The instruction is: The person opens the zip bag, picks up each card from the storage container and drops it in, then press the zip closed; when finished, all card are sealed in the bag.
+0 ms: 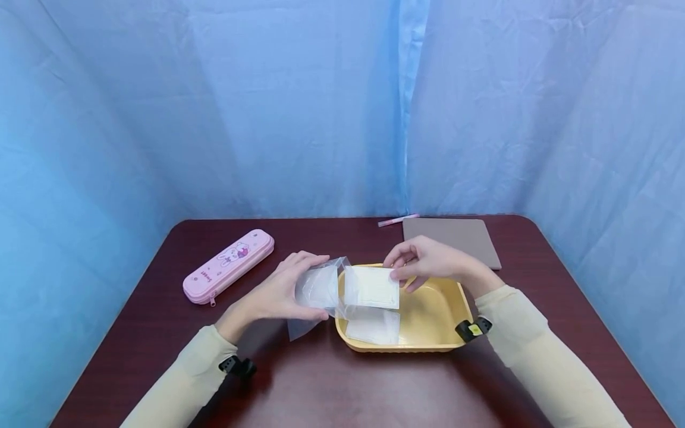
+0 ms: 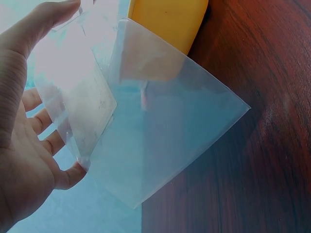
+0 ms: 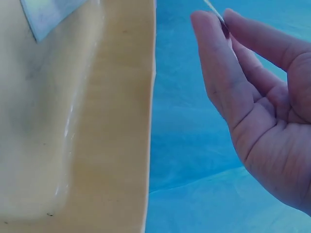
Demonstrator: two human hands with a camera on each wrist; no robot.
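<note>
My left hand [image 1: 283, 289] grips a clear plastic bag [image 2: 170, 116] with white square sheets inside it. The bag's mouth faces right, over the left end of a yellow tray [image 1: 436, 309]. Between thumb and fingertips, my right hand [image 1: 425, 261] pinches the edge of a white square packet [image 1: 371, 287], whose left part is still within the bag's mouth. In the right wrist view the pinched packet shows only as a thin edge. Below it, another white square packet [image 1: 374, 327] lies in the left part of the tray.
A pink pencil case [image 1: 229, 267] lies at the table's left. Behind the tray are a flat grey-brown rectangular item [image 1: 455, 235] and a pink-and-white pen [image 1: 398, 220]. Blue curtains [image 1: 299, 107] hang behind the dark red-brown table [image 1: 342, 386].
</note>
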